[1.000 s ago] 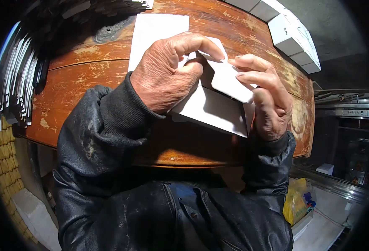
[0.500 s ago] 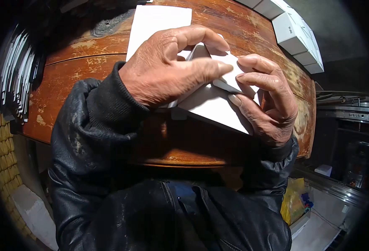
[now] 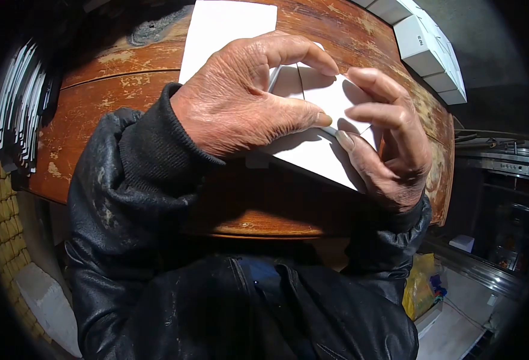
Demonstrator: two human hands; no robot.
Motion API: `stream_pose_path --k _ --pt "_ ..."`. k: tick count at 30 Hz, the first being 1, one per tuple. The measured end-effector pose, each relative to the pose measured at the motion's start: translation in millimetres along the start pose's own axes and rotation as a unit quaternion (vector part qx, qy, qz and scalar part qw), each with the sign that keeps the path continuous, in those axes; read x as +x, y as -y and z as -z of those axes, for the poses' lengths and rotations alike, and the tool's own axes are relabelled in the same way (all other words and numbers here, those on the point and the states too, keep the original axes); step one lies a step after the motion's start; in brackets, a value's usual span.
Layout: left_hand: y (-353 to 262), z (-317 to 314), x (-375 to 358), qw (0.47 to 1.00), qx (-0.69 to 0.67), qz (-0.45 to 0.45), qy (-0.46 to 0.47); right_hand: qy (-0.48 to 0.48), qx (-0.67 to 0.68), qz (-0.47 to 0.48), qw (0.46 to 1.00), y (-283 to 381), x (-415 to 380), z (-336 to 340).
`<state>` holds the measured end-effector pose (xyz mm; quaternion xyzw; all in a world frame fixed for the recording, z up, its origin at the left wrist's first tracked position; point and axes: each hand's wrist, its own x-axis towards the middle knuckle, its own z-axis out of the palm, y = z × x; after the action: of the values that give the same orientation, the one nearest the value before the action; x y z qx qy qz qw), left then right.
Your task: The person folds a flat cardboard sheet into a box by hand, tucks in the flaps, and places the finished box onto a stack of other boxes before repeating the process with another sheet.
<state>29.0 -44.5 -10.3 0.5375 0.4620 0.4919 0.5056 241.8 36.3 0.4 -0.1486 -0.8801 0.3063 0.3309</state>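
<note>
A white folded cardboard box (image 3: 315,157) lies tilted over the worn reddish-brown wooden table, between my two hands. My left hand (image 3: 246,96) curves over its left side, thumb on the edge of a flap and fingertips on the upper part of the card. From the right, my right hand (image 3: 390,138) holds the box, its thumb tip close to the left thumb at the flap and its fingers bent over the right side. The palms hide parts of the box. Behind my left hand lies a flat white sheet (image 3: 228,27).
Finished-looking white boxes (image 3: 426,51) stand in a row at the back right of the table (image 3: 111,126). A stack of thin white sheets (image 3: 24,108) stands at the left. A yellow bag (image 3: 421,285) is low on the right.
My left thumb has come down onto the flap edge, nearer the right thumb. The right index and middle fingers have lifted and spread slightly. The flap now lies flatter.
</note>
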Motion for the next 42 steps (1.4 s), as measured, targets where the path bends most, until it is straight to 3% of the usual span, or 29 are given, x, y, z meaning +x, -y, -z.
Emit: stream_pose_path --k 5,6,10,19,31,34,37,42 --pt "4 0 0 1.0 0.008 -0.02 -0.01 -0.049 0.159 -0.079 0.983 -2 -2 -2" --pt "5 0 0 0.999 0.009 -0.029 -0.012 -0.035 0.075 -0.07 0.994 -9 -4 3" --pt "9 1 1 0.993 0.087 -0.075 -0.019 -0.027 0.113 -0.167 0.979 -2 -6 1" --pt "13 -1 1 0.992 0.069 -0.105 -0.017 0.013 0.047 -0.068 0.996 -9 -6 2" --pt "21 -2 2 0.983 0.125 -0.13 -0.034 0.039 -0.197 0.01 0.98 4 4 8" --pt "14 -6 0 0.99 0.093 -0.089 -0.066 0.036 -0.146 -0.031 0.988 -3 2 9" --pt "18 -5 1 0.979 0.148 -0.109 -0.092 -0.007 0.058 -0.213 0.975 -3 -2 4" --pt "17 -9 0 0.986 0.105 -0.09 -0.095 -0.008 0.177 -0.261 0.949 6 3 -2"
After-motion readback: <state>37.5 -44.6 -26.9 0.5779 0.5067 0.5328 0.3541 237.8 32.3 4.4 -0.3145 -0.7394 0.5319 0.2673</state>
